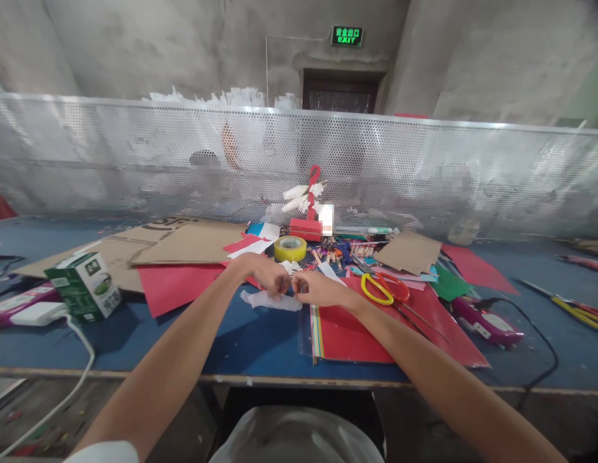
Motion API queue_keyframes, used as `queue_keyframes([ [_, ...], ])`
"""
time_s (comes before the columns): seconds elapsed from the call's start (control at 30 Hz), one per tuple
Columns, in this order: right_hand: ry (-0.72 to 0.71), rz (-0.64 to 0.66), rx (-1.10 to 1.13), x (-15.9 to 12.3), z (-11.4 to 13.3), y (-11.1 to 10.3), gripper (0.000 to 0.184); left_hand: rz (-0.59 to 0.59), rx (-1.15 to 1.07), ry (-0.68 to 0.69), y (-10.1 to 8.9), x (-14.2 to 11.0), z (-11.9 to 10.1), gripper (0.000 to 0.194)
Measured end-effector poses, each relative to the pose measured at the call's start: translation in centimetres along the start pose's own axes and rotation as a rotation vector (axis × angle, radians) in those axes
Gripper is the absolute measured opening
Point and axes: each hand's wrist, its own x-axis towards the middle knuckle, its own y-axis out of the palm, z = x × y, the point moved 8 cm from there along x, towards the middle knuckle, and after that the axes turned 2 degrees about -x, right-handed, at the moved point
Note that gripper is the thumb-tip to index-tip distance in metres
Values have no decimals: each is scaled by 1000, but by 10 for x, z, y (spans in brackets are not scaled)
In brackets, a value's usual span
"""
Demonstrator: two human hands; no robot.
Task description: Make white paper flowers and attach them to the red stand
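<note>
Bringing left hand (272,276) and right hand (311,287) together above the desk (245,357), with fingers curled nearly closed at a thin white sheet (270,300); cannot tell whether firmly gripped by either. Probably working fingertip to fingertip to manage such limp material, just left of the red paper pack (359,334). Having scissors (390,297) resting on that pack and yellow tape (290,255) behind the hands, presumably for easy reach.
</note>
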Motion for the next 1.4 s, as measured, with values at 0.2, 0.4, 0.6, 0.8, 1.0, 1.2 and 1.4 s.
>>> queue_keyframes([
  [0.2,10,12,21,-3,11,-1,14,-20,-8,43,-1,1,-4,36],
  [0.4,25,25,30,-3,7,-1,11,19,-58,29,4,5,-3,32],
  [0.6,-14,71,65,-4,4,-1,20,-4,-18,2,4,5,-5,27],
  [0.8,3,134,82,-7,7,1,25,-26,6,13,3,7,-5,24],
  [1.0,67,101,1,-3,6,4,18,-64,84,-49,0,7,-9,23],
  [1.2,75,112,34,-2,3,9,20,-71,101,-84,-2,2,-13,29],
  [1.4,42,130,69,-2,0,12,16,12,-27,-272,1,-17,9,40],
])
